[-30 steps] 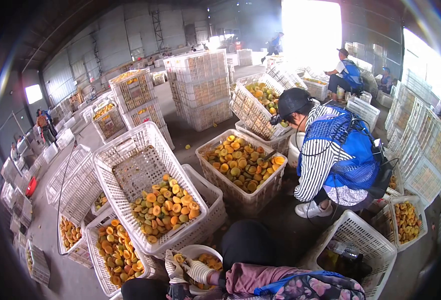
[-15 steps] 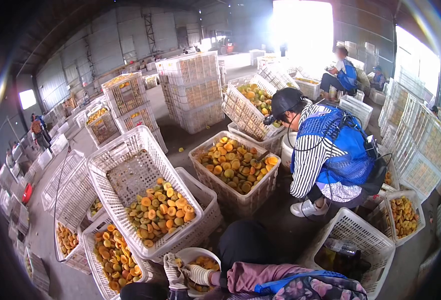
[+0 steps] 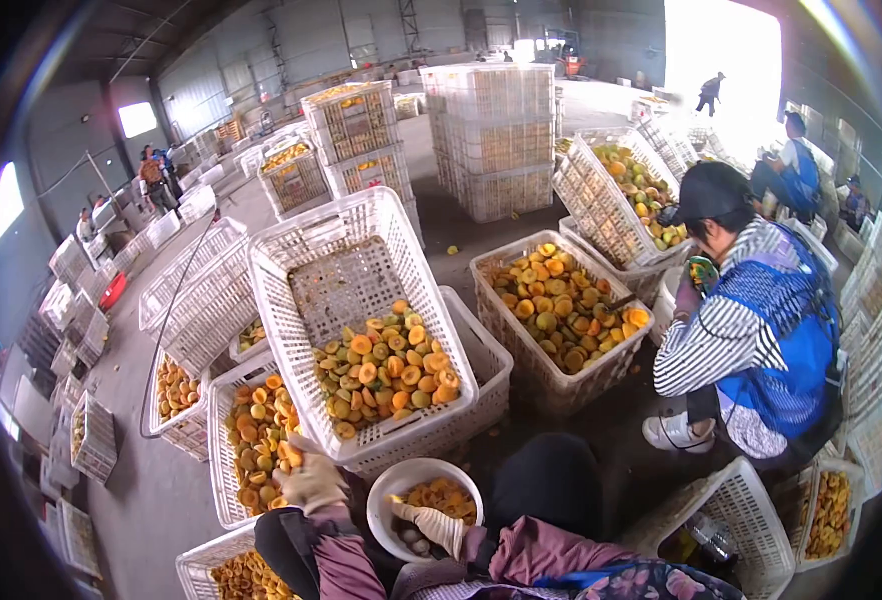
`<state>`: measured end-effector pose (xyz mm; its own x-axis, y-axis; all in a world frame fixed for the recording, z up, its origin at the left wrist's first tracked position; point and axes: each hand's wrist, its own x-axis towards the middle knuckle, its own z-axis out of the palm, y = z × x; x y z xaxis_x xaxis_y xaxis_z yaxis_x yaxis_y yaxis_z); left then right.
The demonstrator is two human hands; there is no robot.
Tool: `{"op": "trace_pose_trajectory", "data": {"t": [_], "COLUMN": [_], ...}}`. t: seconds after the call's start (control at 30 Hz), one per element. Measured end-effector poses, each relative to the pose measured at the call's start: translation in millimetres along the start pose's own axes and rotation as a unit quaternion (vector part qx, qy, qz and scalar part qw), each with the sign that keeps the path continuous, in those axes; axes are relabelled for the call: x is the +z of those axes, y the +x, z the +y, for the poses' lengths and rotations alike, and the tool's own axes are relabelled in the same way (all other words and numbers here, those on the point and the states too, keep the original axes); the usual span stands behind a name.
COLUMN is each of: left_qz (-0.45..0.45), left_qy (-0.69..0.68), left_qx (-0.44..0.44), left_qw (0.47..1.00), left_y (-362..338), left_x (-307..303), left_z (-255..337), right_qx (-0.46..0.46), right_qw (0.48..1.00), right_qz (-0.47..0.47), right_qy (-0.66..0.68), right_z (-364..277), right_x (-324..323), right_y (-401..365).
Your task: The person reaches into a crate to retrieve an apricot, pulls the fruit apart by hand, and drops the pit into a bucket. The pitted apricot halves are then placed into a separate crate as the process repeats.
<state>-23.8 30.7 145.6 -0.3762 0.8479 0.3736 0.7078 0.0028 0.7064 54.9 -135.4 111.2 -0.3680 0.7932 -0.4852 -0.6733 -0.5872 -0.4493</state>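
Note:
My left hand [image 3: 313,485], in a pale glove, reaches over the near edge of a white crate [image 3: 223,475] of halved orange fruit [image 3: 259,425] that look like peaches. Its fingers are slightly blurred and appear apart, close to the fruit halves. In a round white bucket [image 3: 376,520] between my knees, my right hand [image 3: 436,525] wears a striped pale glove. The fingers of that hand are curled together, and what they hold is too small to make out. Fruit halves [image 3: 446,497] lie in the bucket beyond this hand, with pale round pieces below it.
A tilted crate [image 3: 261,270] of fruit halves rests on another crate ahead. Right of it stands a full crate [image 3: 481,280]. A co-worker [image 3: 761,310] crouches at the right. A crate holding a bottle [image 3: 711,535] is near my right side. Stacked crates [image 3: 491,140] stand behind.
The view has turned left. My hands, close together over the bucket before, are now apart: the left has gone to the fruit crate, the right is inside the bucket. The co-worker's head has lifted.

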Motion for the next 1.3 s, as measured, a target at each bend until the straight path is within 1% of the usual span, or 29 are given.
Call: {"op": "trace_pose_trajectory", "data": {"t": [0.03, 0.07, 0.1, 0.17, 0.2, 0.27, 0.33, 0.37, 0.4, 0.43, 0.47, 0.53, 0.57, 0.6, 0.63, 0.67, 0.7, 0.73, 0.83, 0.93, 0.97, 1.0, 1.07, 1.1, 1.13, 1.2, 1.23, 1.27, 1.3], "left_qz": [0.008, -0.043, -0.128, -0.304, -0.385, -0.521, -0.509, -0.508, -0.521, -0.534, -0.535, -0.557, -0.557, -0.555, -0.568, -0.573, -0.559, -0.521, -0.515, -0.557, -0.549, -0.522, -0.572, -0.553, -0.551, -0.545, -0.540, -0.540, -0.558], "left_qy": [0.038, -0.212, -0.223, -0.253, -0.171, -0.026, 0.210, 0.208, 0.222, 0.238, 0.240, 0.255, 0.308, 0.307, 0.339, 0.373, 0.363, 0.328, 0.336, 0.325, 0.304, 0.301, 0.310, 0.303, 0.302, 0.269, 0.257, 0.260, 0.207], "left_qx": [-0.095, 0.048, 0.096, 0.177, 0.228, 0.354, 0.366, 0.363, 0.326, 0.288, 0.285, 0.187, 0.218, 0.209, 0.274, 0.320, 0.295, 0.140, 0.131, 0.248, 0.258, 0.204, 0.195, 0.192, 0.188, 0.212, 0.253, 0.251, 0.301], "left_qw": [0.995, 0.975, 0.962, 0.901, 0.878, 0.776, 0.750, 0.753, 0.757, 0.758, 0.759, 0.768, 0.740, 0.744, 0.698, 0.656, 0.685, 0.775, 0.777, 0.722, 0.735, 0.771, 0.734, 0.752, 0.755, 0.766, 0.761, 0.760, 0.745], "left_y": [15, 24, 17, 5, -3, -18, -41, -39, -38, -37, -33, -19, -10, -4, 6, 24, 26, 27, 32, 40, 46, 39, 41, 37, 38, 40, 41, 42, 41], "left_x": [11, 34, 39, 51, 138, 301, 199, 199, 199, 197, 193, 176, 164, 158, 152, 133, 131, 141, 149, 158, 182, 136, 134, 122, 121, 122, 129, 136, 135], "left_z": [7, 9, 30, 73, 35, -34, 52, 60, 59, 57, 53, 45, 40, 39, 36, 19, 14, 7, -2, -19, -41, -13, -7, -3, -4, -9, -17, -25, -29], "right_qx": [0.000, -0.002, -0.023, -0.036, -0.050, -0.069, -0.086, -0.082, -0.079, -0.102, -0.126, -0.142, -0.150, -0.157, -0.169, -0.214, -0.229, -0.246, -0.231, -0.236, -0.232, -0.228, -0.220, -0.230, -0.228, -0.243, -0.239, -0.237, -0.230], "right_qw": [0.994, 0.975, 0.968, 0.967, 0.964, 0.964, 0.958, 0.954, 0.954, 0.956, 0.957, 0.955, 0.950, 0.946, 0.928, 0.906, 0.894, 0.880, 0.843, 0.830, 0.824, 0.817, 0.872, 0.882, 0.883, 0.905, 0.902, 0.903, 0.908], "right_qz": [0.103, 0.204, 0.241, 0.245, 0.254, 0.243, 0.270, 0.277, 0.276, 0.261, 0.246, 0.254, 0.268, 0.280, 0.333, 0.347, 0.352, 0.357, 0.391, 0.372, 0.362, 0.352, 0.298, 0.283, 0.280, 0.267, 0.282, 0.280, 0.274], "right_qy": [0.047, 0.093, 0.068, 0.061, 0.061, 0.080, 0.052, 0.085, 0.084, 0.085, 0.086, 0.063, 0.051, 0.034, -0.003, -0.116, -0.155, -0.192, -0.288, -0.342, -0.369, -0.395, -0.322, -0.297, -0.301, -0.225, -0.224, -0.223, -0.216], "right_z": [10, 9, -5, -11, -11, -9, -6, -2, -2, -2, -3, 0, 0, -3, 1, 5, 11, 8, 17, 26, 26, 26, 23, 23, 22, 21, 19, 20, 16], "right_x": [-19, -31, -20, -25, -29, -33, -38, -41, -39, -37, -36, -51, -47, -42, -45, -51, -59, -49, -86, -96, -92, -88, -78, -76, -74, -71, -74, -77, -71], "right_y": [24, 38, 20, 25, 28, 36, 40, 45, 44, 43, 41, 52, 46, 39, 44, 47, 49, 41, 63, 66, 62, 57, 49, 48, 46, 43, 47, 49, 45]}}
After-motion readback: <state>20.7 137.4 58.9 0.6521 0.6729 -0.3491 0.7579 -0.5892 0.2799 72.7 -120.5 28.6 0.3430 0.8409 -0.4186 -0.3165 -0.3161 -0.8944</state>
